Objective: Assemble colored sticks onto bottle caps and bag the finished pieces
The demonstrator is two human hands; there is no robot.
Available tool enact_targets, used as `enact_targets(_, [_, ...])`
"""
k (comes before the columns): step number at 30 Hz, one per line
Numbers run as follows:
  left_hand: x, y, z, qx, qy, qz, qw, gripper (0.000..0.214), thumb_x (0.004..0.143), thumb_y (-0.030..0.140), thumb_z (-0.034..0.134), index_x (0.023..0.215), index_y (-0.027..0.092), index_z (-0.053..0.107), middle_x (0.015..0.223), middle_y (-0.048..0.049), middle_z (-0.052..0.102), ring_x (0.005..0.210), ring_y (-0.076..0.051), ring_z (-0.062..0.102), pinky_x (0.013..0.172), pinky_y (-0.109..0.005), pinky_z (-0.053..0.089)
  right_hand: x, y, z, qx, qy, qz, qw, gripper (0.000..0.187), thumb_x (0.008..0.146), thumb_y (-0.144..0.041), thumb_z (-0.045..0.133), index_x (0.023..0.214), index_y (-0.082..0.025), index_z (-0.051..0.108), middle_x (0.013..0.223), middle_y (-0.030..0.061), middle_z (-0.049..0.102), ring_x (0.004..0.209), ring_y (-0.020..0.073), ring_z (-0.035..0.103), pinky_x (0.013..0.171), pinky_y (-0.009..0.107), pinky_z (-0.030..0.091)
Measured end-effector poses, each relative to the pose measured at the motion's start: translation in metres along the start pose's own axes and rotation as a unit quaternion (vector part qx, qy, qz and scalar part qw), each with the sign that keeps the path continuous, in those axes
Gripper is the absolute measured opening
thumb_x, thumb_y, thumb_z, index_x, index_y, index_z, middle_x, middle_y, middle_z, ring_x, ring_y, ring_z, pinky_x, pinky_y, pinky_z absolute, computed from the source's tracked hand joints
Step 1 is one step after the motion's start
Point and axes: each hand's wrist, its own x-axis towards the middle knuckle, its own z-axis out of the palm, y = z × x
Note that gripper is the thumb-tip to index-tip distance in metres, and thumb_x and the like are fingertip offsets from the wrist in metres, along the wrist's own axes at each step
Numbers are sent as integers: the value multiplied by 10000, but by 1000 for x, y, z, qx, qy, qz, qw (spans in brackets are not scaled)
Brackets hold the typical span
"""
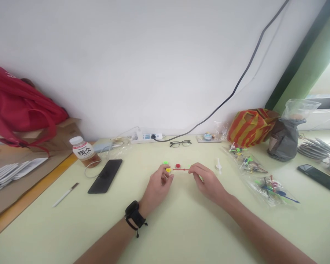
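Observation:
My left hand (158, 183) has its thumb and fingers curled around a small round yellow plastic piece (168, 170), pinching it. Between the fingertips of my right hand (207, 180) is one end of a thin red plastic stick (184, 169). The stick points left, its free tip close to the yellow piece; whether they touch I cannot tell. Just beyond the stick lies a round red piece (178, 166). A bright green piece (165, 162) sits behind my left fingers. To the right of my right hand is a white plastic piece (218, 167).
Clear bags of colourful plastic parts (273, 190) lie at right, near a dark phone (320, 180). Glasses (180, 143) and a power strip (146, 137) are at the back. At left are a black phone (105, 176), a pen (65, 195) and a drink bottle (84, 152).

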Motion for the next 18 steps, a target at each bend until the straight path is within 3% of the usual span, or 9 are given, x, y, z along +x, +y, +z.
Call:
enact_targets(3, [0,-2,1,-21,-3,-16,1000,172,962,347,587,1064,209,601,818,11,622,660,-138,547,631,-265,463,0,9,1,-1,22,14,1000,310,971,-66,382,1071,-223,630,1094,101,678,930,219,671,813,352,540])
enact_targets(9, [-1,3,-1,14,-62,10,998,97,943,269,575,910,204,640,788,-2,647,701,-154,586,647,-274,457,-1,12,7,-31,-3,30,999,315,969,-77,399,1110,-200,651,1105,110,686,962,234,687,873,395,556])
enact_targets(18, [-1,3,-2,31,-65,22,997,106,935,247,566,895,207,656,774,-3,655,704,-161,606,645,-277,460,1,4,3,-18,16,21,999,230,986,-127,444,1031,-212,653,1042,101,688,934,231,676,849,379,552])
